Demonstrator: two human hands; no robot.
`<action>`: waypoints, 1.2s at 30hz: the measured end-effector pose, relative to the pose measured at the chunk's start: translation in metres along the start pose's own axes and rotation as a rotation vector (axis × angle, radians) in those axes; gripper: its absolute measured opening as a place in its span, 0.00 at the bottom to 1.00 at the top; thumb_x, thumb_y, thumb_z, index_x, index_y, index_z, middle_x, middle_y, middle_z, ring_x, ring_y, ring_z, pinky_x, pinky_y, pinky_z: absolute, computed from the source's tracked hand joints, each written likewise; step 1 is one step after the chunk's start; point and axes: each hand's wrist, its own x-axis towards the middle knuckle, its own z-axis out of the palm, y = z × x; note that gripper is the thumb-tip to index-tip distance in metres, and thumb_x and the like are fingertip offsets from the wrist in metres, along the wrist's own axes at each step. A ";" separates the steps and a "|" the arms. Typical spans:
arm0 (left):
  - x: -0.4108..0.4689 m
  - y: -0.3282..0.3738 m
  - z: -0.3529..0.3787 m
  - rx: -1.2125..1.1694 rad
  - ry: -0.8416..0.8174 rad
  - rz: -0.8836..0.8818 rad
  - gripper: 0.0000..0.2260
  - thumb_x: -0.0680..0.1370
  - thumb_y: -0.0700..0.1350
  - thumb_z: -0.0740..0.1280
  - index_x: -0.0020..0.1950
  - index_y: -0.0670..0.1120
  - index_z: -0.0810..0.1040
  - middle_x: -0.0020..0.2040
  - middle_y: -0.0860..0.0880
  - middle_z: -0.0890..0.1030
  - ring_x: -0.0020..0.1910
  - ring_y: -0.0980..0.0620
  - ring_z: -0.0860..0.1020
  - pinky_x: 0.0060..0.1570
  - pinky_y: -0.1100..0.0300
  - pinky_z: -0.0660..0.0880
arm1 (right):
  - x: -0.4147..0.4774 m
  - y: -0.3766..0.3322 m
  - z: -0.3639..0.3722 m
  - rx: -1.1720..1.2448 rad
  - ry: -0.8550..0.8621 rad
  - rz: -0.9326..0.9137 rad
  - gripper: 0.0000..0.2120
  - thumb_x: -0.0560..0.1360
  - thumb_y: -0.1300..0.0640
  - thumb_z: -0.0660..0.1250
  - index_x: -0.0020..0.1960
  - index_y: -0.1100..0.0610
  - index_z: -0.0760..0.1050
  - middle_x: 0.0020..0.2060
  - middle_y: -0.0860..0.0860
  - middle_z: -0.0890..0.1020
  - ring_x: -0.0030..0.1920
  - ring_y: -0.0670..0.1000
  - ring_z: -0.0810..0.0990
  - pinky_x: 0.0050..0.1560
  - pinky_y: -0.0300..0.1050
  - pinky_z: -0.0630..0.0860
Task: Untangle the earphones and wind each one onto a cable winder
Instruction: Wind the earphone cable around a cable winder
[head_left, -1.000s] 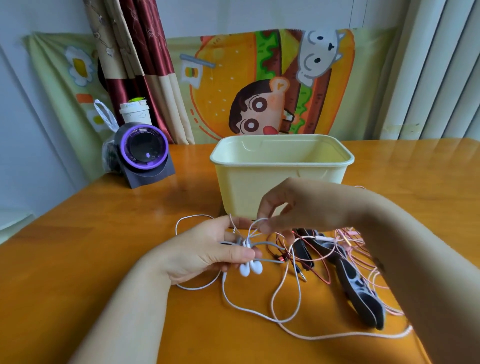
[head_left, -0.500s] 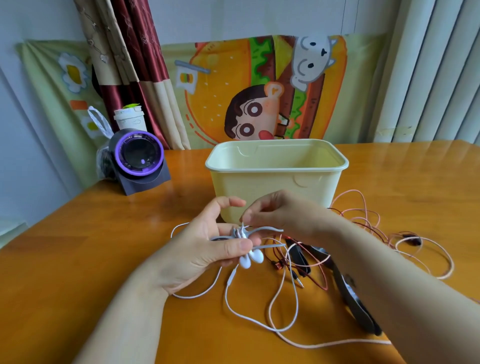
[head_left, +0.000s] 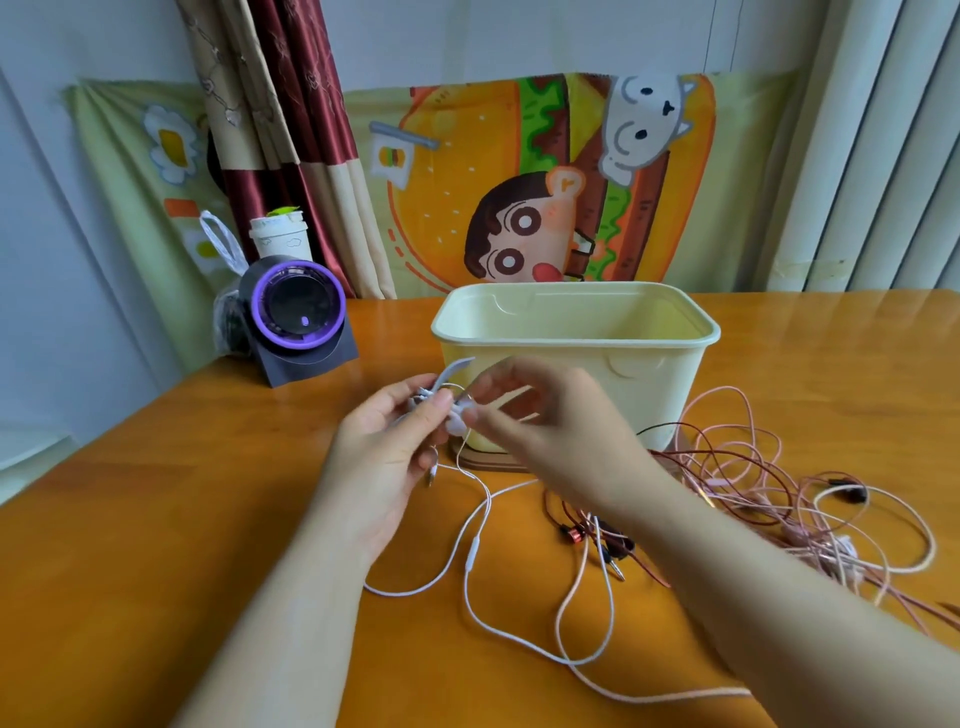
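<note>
A broad wooden table (head_left: 156, 545), glossy and orange-brown, fills the lower room, with a soft cartoon-print cloth (head_left: 467, 156) hanging behind it and a satiny maroon-and-beige curtain (head_left: 291, 130) draped beside that. Near the middle stands a smooth, cream plastic tub (head_left: 649, 374), rectangular with rounded corners. To the right of it sprawls a loose tangle of pink and dark red earphones (head_left: 753, 483), thin cords looping over one another on the wood. A dark, boxy device with a shiny purple ring (head_left: 301, 322) sits at the far left. In front of the tub, raised off the table, the left hand (head_left: 384, 441) grips a slim grey cable winder (head_left: 452, 370), thumb pressing on it, while the right hand (head_left: 545, 421), somewhat blurred, pinches the white earphone cable (head_left: 478, 545) close to the winder. That thin cord trails down in slack curves onto the table. Its small rounded earbuds (head_left: 457, 423) sit between the two hands' fingertips.
</note>
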 end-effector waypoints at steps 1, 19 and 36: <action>-0.001 0.000 0.002 -0.018 -0.007 0.002 0.16 0.68 0.43 0.71 0.55 0.45 0.78 0.41 0.47 0.83 0.33 0.58 0.76 0.26 0.69 0.69 | -0.002 0.001 0.005 0.004 0.007 -0.008 0.02 0.73 0.55 0.71 0.44 0.52 0.79 0.40 0.45 0.83 0.40 0.45 0.82 0.40 0.39 0.78; -0.002 -0.012 0.011 0.060 -0.048 0.078 0.16 0.68 0.48 0.69 0.56 0.50 0.76 0.45 0.52 0.84 0.38 0.61 0.79 0.38 0.66 0.71 | -0.004 0.016 0.012 0.129 0.011 0.028 0.01 0.74 0.59 0.70 0.45 0.56 0.81 0.37 0.48 0.85 0.40 0.44 0.84 0.45 0.37 0.79; -0.007 -0.005 0.006 0.228 -0.330 -0.043 0.22 0.73 0.43 0.68 0.67 0.49 0.69 0.41 0.48 0.84 0.43 0.54 0.82 0.51 0.58 0.75 | 0.011 -0.007 -0.042 -0.081 0.083 -0.111 0.03 0.75 0.55 0.69 0.43 0.51 0.81 0.39 0.46 0.82 0.28 0.41 0.72 0.30 0.31 0.67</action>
